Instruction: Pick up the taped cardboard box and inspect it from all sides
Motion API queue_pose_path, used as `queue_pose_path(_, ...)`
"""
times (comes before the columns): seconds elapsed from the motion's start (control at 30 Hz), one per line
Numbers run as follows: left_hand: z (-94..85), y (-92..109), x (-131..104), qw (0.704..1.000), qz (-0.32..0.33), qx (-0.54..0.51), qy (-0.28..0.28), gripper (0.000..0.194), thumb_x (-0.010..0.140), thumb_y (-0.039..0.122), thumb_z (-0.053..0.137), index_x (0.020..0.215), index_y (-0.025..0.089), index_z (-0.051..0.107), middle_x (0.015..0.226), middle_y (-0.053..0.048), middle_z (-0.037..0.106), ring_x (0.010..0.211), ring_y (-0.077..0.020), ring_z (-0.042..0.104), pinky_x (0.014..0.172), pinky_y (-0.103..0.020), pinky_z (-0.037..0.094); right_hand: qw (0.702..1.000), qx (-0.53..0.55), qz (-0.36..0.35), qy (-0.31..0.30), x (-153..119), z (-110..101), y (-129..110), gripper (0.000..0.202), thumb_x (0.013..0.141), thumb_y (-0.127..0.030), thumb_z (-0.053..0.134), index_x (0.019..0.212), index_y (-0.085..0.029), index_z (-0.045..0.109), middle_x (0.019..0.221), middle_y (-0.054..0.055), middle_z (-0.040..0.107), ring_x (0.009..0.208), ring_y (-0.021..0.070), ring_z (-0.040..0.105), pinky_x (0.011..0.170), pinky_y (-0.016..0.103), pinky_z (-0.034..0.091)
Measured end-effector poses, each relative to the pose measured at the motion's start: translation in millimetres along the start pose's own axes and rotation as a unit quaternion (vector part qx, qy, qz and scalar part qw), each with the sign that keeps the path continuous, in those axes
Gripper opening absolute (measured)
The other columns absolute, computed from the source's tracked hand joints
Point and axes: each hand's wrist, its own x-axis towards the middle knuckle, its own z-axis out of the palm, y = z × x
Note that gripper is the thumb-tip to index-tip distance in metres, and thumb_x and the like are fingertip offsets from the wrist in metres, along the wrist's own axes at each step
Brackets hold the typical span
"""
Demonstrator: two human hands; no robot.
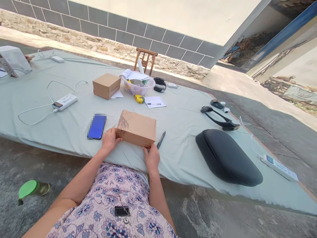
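Note:
In front of me on the cloth-covered table sits a brown cardboard box (140, 125), closed, with dark scribbled lines on its left end. My left hand (110, 141) grips its left end, thumb along the near side. At the near right corner, my right hand (152, 156) holds the box with its fingers closed against it. A dark pen (161, 140) lies just right of the box, close to my right hand. Left of my left hand lies a phone (97, 126) with a blue screen.
Farther back are another cardboard box (106, 85), a plastic basket (138, 88) of items, a yellow tape measure (139, 99) and a paper (155, 102). A power strip (64, 102) lies left. At right are a black padded case (226, 157) and a black headset (219, 119).

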Motion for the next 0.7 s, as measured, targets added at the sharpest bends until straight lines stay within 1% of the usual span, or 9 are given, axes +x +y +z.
queue_pose_path(0.07,-0.1,-0.4,0.7,0.999,0.005,0.033,0.004,0.028,0.079,0.026,0.073,0.099,0.018,0.054,0.108,-0.014,0.068,0.109,-0.0329,0.062,0.088,-0.042,0.048,1.000,-0.004,0.002,-0.002,0.1,0.4,-0.7,0.015,0.077,-0.037,0.059,0.079,-0.024,0.053,0.076,0.003,0.063,0.072,0.0225,0.056,0.067,0.034,0.043)
queue_pose_path(0.13,-0.4,-0.9,1.2,0.999,0.011,0.036,0.004,0.026,0.079,0.023,0.071,0.098,0.018,0.054,0.105,-0.013,0.069,0.107,-0.0323,0.063,0.086,-0.041,0.048,1.000,-0.005,0.007,-0.005,0.1,-0.4,-3.2,0.015,0.078,-0.037,0.058,0.078,-0.024,0.052,0.074,0.002,0.062,0.069,0.0219,0.056,0.065,0.034,0.042)
queue_pose_path(0.27,-3.8,-4.3,1.6,1.000,0.018,0.021,0.005,0.025,0.079,0.024,0.070,0.097,0.020,0.054,0.103,-0.011,0.069,0.104,-0.0308,0.064,0.083,-0.039,0.049,1.000,0.014,0.019,-0.005,-0.5,-8.0,-10.1,0.024,0.081,-0.045,0.057,0.074,-0.024,0.051,0.072,0.001,0.059,0.066,0.0198,0.055,0.063,0.032,0.042)
queue_pose_path(0.33,-7.5,-5.6,1.3,0.999,0.025,-0.026,0.009,0.028,0.078,0.029,0.071,0.098,0.021,0.054,0.107,-0.010,0.068,0.107,-0.0300,0.064,0.083,-0.038,0.051,0.999,0.037,0.014,0.015,-0.4,-15.4,-14.9,0.032,0.084,-0.053,0.056,0.074,-0.023,0.052,0.073,0.001,0.059,0.067,0.0188,0.055,0.064,0.031,0.043)
queue_pose_path(0.4,-11.7,-5.3,0.5,0.993,0.040,-0.112,0.010,0.031,0.078,0.035,0.070,0.102,0.023,0.054,0.113,-0.009,0.067,0.110,-0.0279,0.063,0.086,-0.037,0.051,0.997,0.057,-0.004,0.048,0.4,-23.7,-20.4,0.039,0.086,-0.060,0.052,0.075,-0.022,0.054,0.074,0.001,0.058,0.069,0.0181,0.054,0.067,0.031,0.043)
queue_pose_path(0.47,-15.2,-3.1,-0.8,0.980,0.046,-0.195,0.003,0.033,0.080,0.042,0.067,0.104,0.024,0.054,0.114,-0.006,0.068,0.107,-0.0247,0.064,0.086,-0.036,0.052,0.995,0.065,-0.020,0.075,1.4,-30.7,-25.5,0.044,0.089,-0.063,0.049,0.076,-0.022,0.054,0.074,0.001,0.056,0.070,0.0175,0.052,0.069,0.030,0.043)
queue_pose_path(0.5,-16.3,-1.4,-1.5,0.974,0.042,-0.221,0.000,0.034,0.080,0.044,0.066,0.104,0.024,0.053,0.113,-0.005,0.068,0.103,-0.0234,0.065,0.084,-0.035,0.052,0.994,0.065,-0.023,0.082,1.8,-33.0,-27.4,0.045,0.089,-0.064,0.048,0.075,-0.022,0.054,0.073,0.000,0.056,0.070,0.0171,0.051,0.070,0.030,0.042)
queue_pose_path(0.6,-17.2,3.4,-3.8,0.972,0.018,-0.234,-0.001,0.033,0.078,0.044,0.066,0.099,0.023,0.052,0.103,-0.003,0.069,0.088,-0.0213,0.065,0.076,-0.034,0.052,0.995,0.066,-0.017,0.076,1.9,-35.2,-29.1,0.048,0.089,-0.066,0.047,0.070,-0.022,0.051,0.072,0.000,0.055,0.068,0.0163,0.050,0.069,0.030,0.041)
queue_pose_path(0.7,-16.2,5.2,-4.7,0.972,0.005,-0.234,-0.006,0.030,0.078,0.040,0.065,0.099,0.023,0.052,0.094,-0.003,0.069,0.081,-0.0212,0.065,0.073,-0.034,0.051,0.996,0.073,-0.008,0.059,0.7,-33.7,-27.6,0.046,0.088,-0.064,0.048,0.069,-0.022,0.050,0.071,0.000,0.055,0.069,0.0169,0.051,0.069,0.030,0.041)
